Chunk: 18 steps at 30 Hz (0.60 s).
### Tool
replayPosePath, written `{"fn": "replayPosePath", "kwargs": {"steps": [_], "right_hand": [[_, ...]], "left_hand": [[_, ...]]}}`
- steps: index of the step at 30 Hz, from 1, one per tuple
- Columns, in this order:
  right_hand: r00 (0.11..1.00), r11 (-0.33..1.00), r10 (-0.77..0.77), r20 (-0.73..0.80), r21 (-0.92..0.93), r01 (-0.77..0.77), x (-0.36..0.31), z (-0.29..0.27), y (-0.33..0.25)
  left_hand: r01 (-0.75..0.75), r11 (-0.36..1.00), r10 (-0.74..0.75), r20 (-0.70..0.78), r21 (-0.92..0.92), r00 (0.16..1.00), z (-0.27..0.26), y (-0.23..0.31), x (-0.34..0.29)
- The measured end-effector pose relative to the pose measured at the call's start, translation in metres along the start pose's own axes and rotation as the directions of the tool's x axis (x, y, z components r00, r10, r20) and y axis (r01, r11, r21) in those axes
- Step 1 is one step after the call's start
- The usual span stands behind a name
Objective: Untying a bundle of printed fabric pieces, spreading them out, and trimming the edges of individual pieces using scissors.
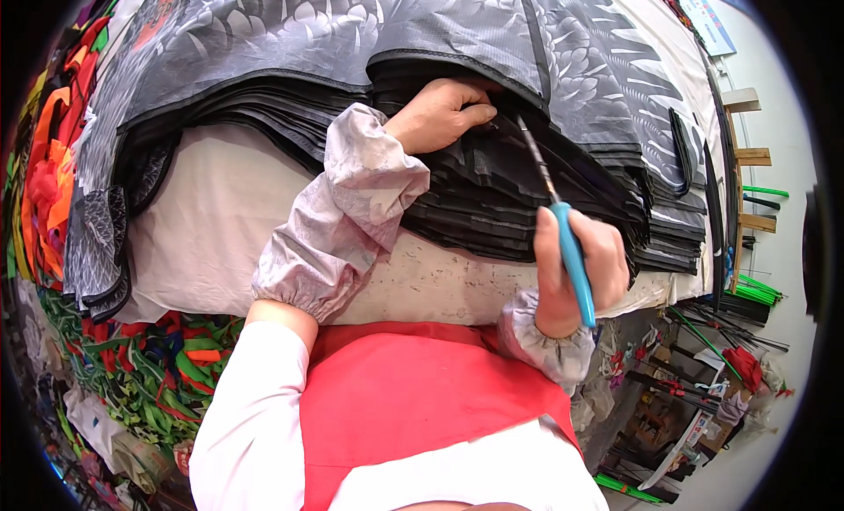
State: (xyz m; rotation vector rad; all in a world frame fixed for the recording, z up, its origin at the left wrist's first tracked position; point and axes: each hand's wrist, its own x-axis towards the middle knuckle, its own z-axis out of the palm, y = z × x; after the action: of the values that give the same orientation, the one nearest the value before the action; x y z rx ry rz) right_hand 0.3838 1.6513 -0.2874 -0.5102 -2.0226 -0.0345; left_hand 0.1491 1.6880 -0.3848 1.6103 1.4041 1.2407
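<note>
A thick stack of grey patterned fabric [343, 36] with black undersides and edges lies across the table. My left hand [442, 115] reaches under the lifted top layer, its thumb and fingers pinched on the black fabric [483, 164] there. In my right hand [591, 263] is a tool with a blue handle and a thin metal shaft [573, 260]. Its shaft points away from me, with the tip close to the black folds, right of my left hand. Whether the tip touches the cloth I cannot tell. Patterned sleeve covers are on both forearms.
A pale cloth [220, 190] covers the table, with its near edge against my red apron [431, 397]. Colourful fabric strips [53, 181] pile up at the left, and more scraps [145, 361] lie below. Wooden pegs [754, 156] and green and black rods [758, 289] stand at the right wall.
</note>
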Motion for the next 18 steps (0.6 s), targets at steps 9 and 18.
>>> {"fn": "replayPosePath", "kwargs": {"steps": [9, 18], "right_hand": [[0.971, 0.98, 0.196, -0.136, 0.059, -0.19, -0.02, -0.036, 0.002], [0.92, 0.93, 0.343, -0.192, 0.209, -0.303, -0.036, -0.053, 0.002]], "left_hand": [[-0.046, 0.961, 0.129, -0.295, 0.273, 0.947, 0.044, -0.007, 0.06], [-0.437, 0.746, 0.476, 0.055, 0.503, 0.877, -0.003, 0.029, 0.0]]}}
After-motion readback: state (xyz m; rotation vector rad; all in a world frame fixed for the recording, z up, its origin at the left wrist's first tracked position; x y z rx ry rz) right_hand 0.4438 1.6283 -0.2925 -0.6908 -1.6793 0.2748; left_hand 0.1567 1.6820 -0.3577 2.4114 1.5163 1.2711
